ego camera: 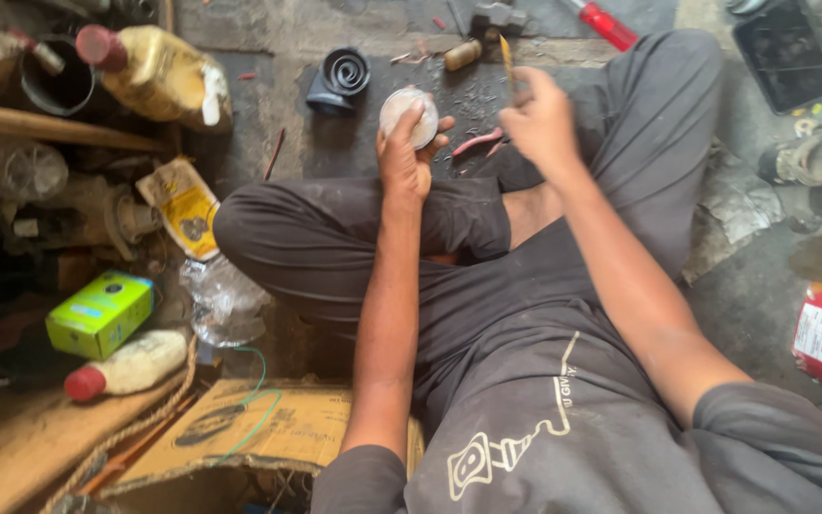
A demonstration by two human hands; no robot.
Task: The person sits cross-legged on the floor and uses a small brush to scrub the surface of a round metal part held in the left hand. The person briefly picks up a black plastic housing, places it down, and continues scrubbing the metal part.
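The person sits cross-legged on a grimy floor, the left hand (409,152) clasped around a round silvery disc (405,112), fingers curled over its rim and holding it up just above the dark mat (449,95). The right hand (539,119), just right of the disc, pinches a thin yellowish stick-like tool (507,59) — its tip points up and away from the disc. A black coiled part (340,81) lies just left of the disc; a pink strip (478,143) lies below and to its right. The grip looks light, so the disc could slip — or the tool could jab the left fingers if it skids off the smooth face.
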